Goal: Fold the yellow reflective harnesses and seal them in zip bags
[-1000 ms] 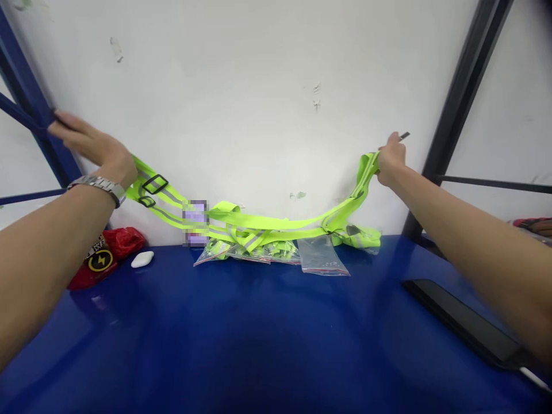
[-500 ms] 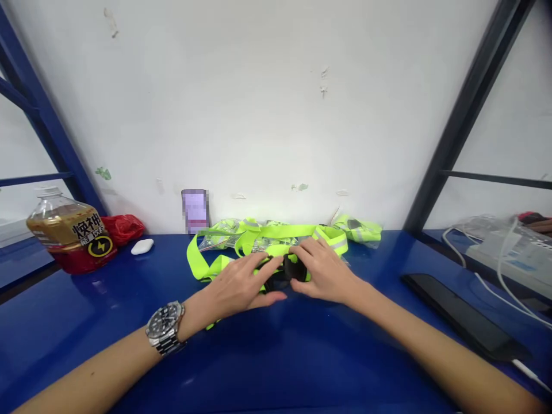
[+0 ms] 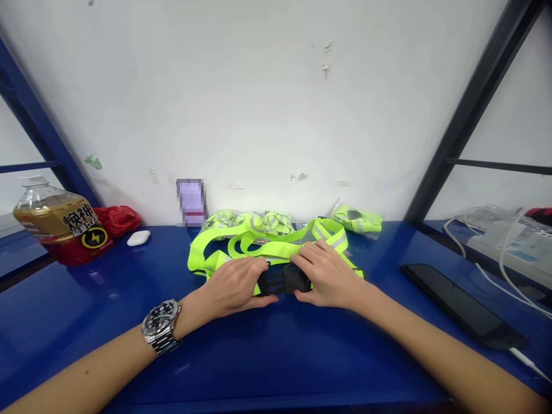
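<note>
A black side-release buckle [image 3: 276, 280] lies between my two hands, low over the blue tabletop. My left hand [image 3: 237, 284] is closed on its pronged half, with thumb below and fingers above. My right hand [image 3: 325, 275] grips the socket half [image 3: 295, 278] the same way. Both halves line up end to end, the prongs meeting the socket; whether they are latched I cannot tell. Behind the hands, neon yellow reflective straps [image 3: 276, 248] with grey stripes loop across the table, attached to the buckle.
Bagged neon pieces [image 3: 357, 220] rest by the wall, near a propped, pixelated phone [image 3: 192, 202]. At left are a drink bottle [image 3: 60, 224], a red plastic bag [image 3: 118, 219] and a white earbud case [image 3: 138, 238]. A black phone [image 3: 461, 305] on a charging cable lies at right.
My hands have lowered slightly and the buckle's halves now show in a straight line between them. The view has tilted a little downward, and the straps behind look more spread.
</note>
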A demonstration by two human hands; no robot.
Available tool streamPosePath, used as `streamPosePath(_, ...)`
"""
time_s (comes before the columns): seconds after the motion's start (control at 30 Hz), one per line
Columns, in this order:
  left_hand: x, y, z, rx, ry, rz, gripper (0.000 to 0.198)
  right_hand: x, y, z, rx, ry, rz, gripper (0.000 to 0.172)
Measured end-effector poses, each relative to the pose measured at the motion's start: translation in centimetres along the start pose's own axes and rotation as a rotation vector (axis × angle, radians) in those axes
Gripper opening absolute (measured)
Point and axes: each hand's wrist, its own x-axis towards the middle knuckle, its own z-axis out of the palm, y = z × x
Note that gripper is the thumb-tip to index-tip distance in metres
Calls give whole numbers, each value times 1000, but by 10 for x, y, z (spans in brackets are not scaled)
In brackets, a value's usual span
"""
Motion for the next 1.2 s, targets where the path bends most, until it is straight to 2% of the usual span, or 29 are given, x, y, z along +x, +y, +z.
streamPosePath(0.17,2,4,-1,19,-61,26,39,0,-8,4,10,-59,29,31)
streamPosePath(0.27,1,4,-1,-15,-110,-6,39,0,-9,10,125,-52,84,39)
streamPosePath(0.4,-2,1,-2,-86,-86,-60,43,-1,-7,12,392,-76,194,70)
streamPosePath(0.57,0,4,-2,-132,-56,-3,53,-1,-10,17,586,-70,167,131)
streamPosePath(0.63,1,8,0,-151,-46,32,52,0,-14,21,623,-61,160,142)
streamPosePath(0.7,1,11,1,-148,-30,70,46,1,-17,23,650,-61,182,146)
streamPosePath(0.77,3,12,1,-134,-30,83,42,4,-18,23,657,-59,206,144)
streamPosePath(0.83,6,11,-2,-125,-68,76,43,6,-16,19,625,-56,210,133)
streamPosePath(0.97,14,8,-16,-71,-264,18,58,8,-9,5,478,-83,165,93)
streamPosePath(1.07,16,5,-29,14,-391,-36,75,5,-7,-7,377,-154,125,80)
streamPosePath(1.13,17,3,-37,36,-397,-74,74,4,-7,-16,301,-167,113,78)
streamPosePath(1.2,21,-1,-45,13,-339,-113,65,6,-7,-25,210,-122,102,70)
